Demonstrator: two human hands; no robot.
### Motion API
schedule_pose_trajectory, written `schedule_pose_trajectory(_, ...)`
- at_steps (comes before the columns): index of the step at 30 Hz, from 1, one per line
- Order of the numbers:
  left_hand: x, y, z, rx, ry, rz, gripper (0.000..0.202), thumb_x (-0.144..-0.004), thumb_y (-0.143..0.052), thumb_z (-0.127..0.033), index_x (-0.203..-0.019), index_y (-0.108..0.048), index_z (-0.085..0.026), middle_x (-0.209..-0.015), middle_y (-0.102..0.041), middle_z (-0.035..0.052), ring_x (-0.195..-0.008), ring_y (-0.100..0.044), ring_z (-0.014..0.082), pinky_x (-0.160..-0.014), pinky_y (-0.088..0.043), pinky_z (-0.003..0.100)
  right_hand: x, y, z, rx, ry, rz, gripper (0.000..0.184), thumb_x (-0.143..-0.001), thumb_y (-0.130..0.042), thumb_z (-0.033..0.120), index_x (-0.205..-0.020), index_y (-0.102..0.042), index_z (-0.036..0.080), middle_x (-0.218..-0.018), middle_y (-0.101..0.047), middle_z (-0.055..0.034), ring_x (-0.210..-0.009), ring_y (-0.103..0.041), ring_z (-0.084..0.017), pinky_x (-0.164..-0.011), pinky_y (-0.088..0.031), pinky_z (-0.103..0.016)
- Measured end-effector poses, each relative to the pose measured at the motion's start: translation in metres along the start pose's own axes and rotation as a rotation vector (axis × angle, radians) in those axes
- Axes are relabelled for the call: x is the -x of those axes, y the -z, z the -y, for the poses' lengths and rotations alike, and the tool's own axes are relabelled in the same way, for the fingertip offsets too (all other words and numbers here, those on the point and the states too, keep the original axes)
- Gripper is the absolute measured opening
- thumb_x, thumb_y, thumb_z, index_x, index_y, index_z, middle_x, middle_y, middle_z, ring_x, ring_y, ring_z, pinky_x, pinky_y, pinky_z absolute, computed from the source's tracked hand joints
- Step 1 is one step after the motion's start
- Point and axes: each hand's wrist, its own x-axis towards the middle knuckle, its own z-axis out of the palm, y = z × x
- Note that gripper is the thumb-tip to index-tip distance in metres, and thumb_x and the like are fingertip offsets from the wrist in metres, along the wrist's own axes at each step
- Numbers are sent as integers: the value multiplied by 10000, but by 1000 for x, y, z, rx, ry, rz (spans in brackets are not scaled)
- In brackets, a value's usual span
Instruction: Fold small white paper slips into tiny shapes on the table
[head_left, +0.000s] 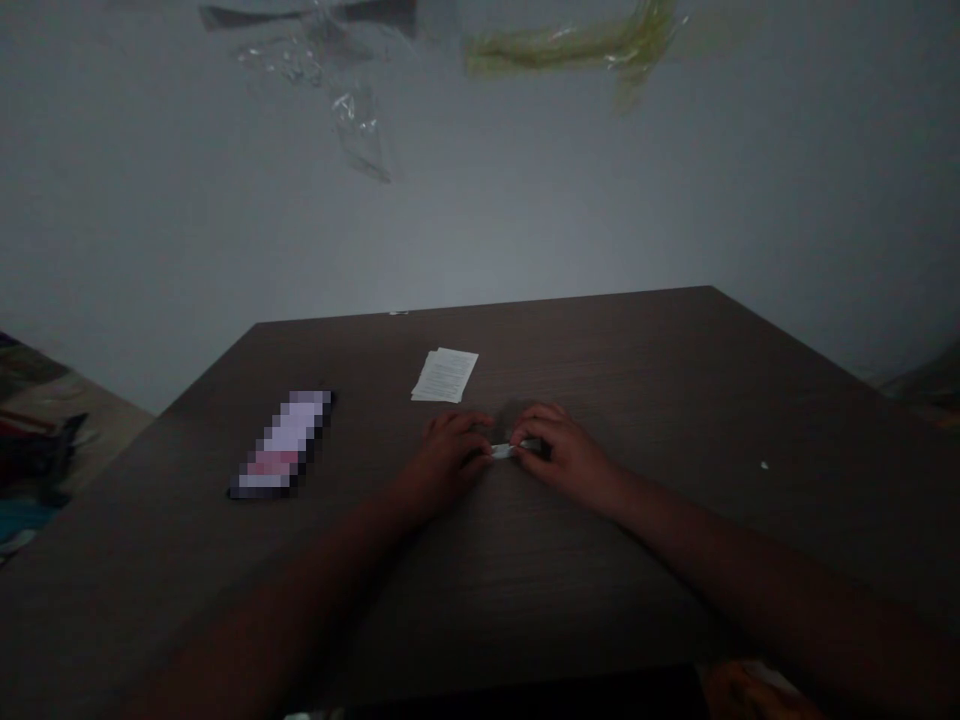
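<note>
Between my two hands is a small narrow white strip (502, 451) that looks like folded paper, low over the dark table (600, 360). The left end of it is pinched in my left hand (452, 452), thumb and fingertips closed. My right hand (561, 443) grips the other end between thumb and fingers, which cover part of it. Just beyond my left hand lies a small stack of printed paper slips (445, 375), slightly fanned. Dim light hides the finer detail of the strip.
A phone (285, 445) with a lit, blurred screen lies left of my left hand. A tiny white scrap (764, 465) is on the right of the table. At the back edge sits a small white piece (399, 313), against the wall (525, 200).
</note>
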Motion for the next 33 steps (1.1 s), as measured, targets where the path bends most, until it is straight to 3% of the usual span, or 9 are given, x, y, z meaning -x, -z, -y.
schedule_pose_trajectory(8,0,6,-10,8,66,33,240,-1190,-646,-163,-1219,-873,-237,-1604,-847,109,-1538,-695,350,-1371,-503,592,-2,-4,-11,11,-32,-31,136,-1095,-842,176,-1169,-881,282,-1202,-820,-84,-1219,-752,-316,-1141,-604,-528)
schedule_pose_trajectory(17,-1,4,-14,-72,170,-17,199,-1101,-756,-184,-1233,-877,-272,-1585,-835,114,-1553,-723,405,-1313,-584,594,-3,-6,-15,221,-76,37,244,-1088,-858,171,-1311,-885,266,-1331,-829,-119,-1331,-740,-346,-1223,-583,-554)
schedule_pose_trajectory(21,0,2,-11,-59,72,-27,380,-1098,-723,-117,-1411,-873,-275,-1661,-811,116,-1596,-711,385,-1356,-564,596,-4,-8,-16,257,-75,49,205,-1091,-878,202,-1288,-891,259,-1333,-827,-131,-1327,-735,-364,-1206,-591,-566)
schedule_pose_trajectory(25,3,6,-19,-37,-88,62,540,-1069,-634,-12,-1459,-879,-296,-1664,-833,83,-1604,-719,359,-1437,-462,663,-6,-3,-19,254,-75,41,160,-1092,-903,233,-1250,-896,253,-1307,-820,-136,-1321,-732,-373,-1210,-584,-583)
schedule_pose_trajectory(28,4,14,-27,-42,-82,100,434,-1081,-683,-71,-1392,-898,-284,-1515,-887,85,-1504,-763,363,-1451,-400,720,-8,7,-22,261,-88,35,148,-1138,-780,167,-1169,-898,251,-1229,-818,-118,-1281,-733,-347,-1226,-556,-572)
schedule_pose_trajectory(31,5,20,-31,-37,-64,102,306,-1095,-753,-135,-1298,-917,-295,-1425,-894,61,-1429,-779,357,-1415,-444,664,-8,15,-23,247,-77,95,292,-1092,-696,51,-1143,-902,251,-1201,-821,-95,-1233,-731,-316,-1211,-539,-541)
schedule_pose_trajectory(33,5,20,-30,-26,-48,100,280,-1086,-791,-152,-1291,-912,-299,-1470,-880,57,-1458,-770,365,-1401,-467,639,-7,17,-21,241,-66,134,345,-1062,-686,20,-1176,-910,256,-1231,-821,-95,-1239,-721,-312,-1186,-541,-516)
